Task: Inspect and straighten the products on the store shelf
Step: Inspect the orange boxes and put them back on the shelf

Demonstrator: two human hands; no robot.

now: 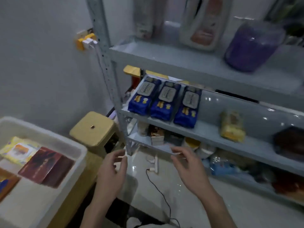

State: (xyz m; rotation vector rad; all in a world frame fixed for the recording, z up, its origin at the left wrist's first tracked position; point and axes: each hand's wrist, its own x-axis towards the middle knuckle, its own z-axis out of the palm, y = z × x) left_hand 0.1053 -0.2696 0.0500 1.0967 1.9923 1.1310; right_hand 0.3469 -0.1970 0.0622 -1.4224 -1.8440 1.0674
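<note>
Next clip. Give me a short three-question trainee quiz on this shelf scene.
1. How many blue packs stand side by side on the shelf?
2. True or false: the purple container sits on a level below them.
3. The yellow pack on that shelf: A touches the blue packs, B stands apart from them, C lies on them.
Key: 1 three; 2 false, it is higher up; 3 B.

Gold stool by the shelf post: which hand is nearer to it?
Left. The left hand is below and right of the gold stool; the right hand is farther right, beyond the shelf post.
</note>
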